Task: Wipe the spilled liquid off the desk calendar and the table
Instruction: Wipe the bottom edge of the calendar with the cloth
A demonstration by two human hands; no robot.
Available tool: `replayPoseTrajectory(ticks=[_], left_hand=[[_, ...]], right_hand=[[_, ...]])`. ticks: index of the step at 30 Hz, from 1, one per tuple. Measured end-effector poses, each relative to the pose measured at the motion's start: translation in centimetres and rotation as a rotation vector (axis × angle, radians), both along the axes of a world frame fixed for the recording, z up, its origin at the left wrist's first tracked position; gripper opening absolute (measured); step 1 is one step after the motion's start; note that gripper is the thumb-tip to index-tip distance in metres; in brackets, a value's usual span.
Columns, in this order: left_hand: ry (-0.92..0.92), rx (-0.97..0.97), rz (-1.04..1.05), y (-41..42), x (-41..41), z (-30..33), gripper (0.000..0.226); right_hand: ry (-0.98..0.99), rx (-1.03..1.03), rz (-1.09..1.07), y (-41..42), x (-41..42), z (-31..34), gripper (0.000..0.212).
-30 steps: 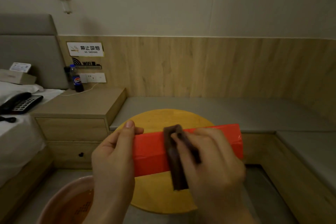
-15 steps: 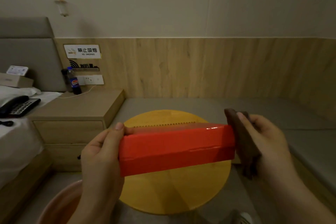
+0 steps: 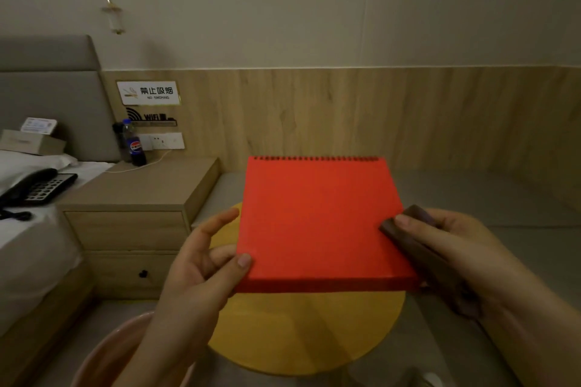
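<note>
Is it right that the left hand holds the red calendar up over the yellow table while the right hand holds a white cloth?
Not quite: in the head view the cloth in the right hand is dark brown, not white. The rest stands.

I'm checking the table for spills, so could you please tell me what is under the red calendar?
The red calendar is held above the round yellow table. The table's near part looks bare; its far part is covered.

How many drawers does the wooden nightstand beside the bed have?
2: the upper drawer under the nightstand top, the lower drawer beneath it, with a dark knob.
</note>
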State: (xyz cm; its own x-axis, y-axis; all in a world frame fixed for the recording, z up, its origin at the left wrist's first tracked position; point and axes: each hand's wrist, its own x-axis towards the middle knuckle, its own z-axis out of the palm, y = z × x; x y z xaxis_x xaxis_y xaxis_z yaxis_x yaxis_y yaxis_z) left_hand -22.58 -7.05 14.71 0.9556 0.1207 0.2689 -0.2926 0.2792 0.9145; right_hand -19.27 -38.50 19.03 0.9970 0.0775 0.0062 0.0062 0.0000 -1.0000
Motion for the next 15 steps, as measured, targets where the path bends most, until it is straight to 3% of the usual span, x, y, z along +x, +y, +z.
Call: replayPoseTrajectory(ticks=[2, 6, 10, 15], left_hand=[[0.014, 0.038, -0.04, 0.0, 0.1, 0.1, 0.052], [0.039, 0.093, -0.04, 0.1, 0.9, 2.2, 0.023], [0.008, 0.058, 0.066, -0.5, 2.0, 4.4, 0.03], [0.025, 0.038, 0.194, -1.3, 2.7, 3.9, 0.027]], right_hand=[[-0.18, -0.078, -0.044, -0.2, -0.2, -0.2, 0.041], [-0.401, -0.228, -0.08, -1.1, -0.4, -0.6, 0.035], [-0.424, -0.268, -0.061, -0.1, -1.0, -2.1, 0.032], [-0.416, -0.172, -0.077, 1.4, -1.4, -2.8, 0.022]])
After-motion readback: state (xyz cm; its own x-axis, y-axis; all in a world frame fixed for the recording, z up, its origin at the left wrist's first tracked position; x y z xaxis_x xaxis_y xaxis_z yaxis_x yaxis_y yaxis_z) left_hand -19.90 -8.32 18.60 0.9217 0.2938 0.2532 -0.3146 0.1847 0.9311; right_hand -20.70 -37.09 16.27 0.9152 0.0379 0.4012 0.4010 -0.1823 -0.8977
